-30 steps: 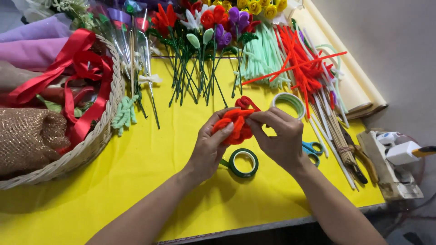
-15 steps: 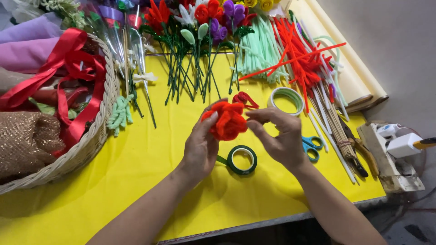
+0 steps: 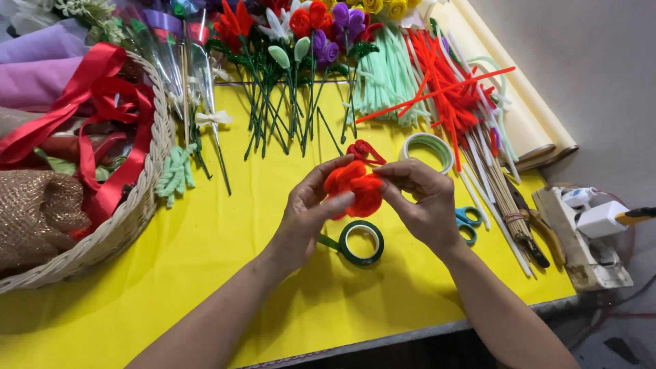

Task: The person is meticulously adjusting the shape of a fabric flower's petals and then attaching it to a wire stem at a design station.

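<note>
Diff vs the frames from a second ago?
Both hands stay on the red pipe-cleaner flower; the left hand has shifted its fingers across the front and the right hand keeps pinching the side. Nothing released. Dark green tape roll, scissors and basket unmoved.

The red pipe-cleaner flower (image 3: 355,189) is a fuzzy bloom of curled, looped petals, orange-red in the light. It is held up above the yellow table, near the middle of the scene, pinched between both hands. One loose red loop sticks out at its far side, towards the rows of finished flowers.
</note>
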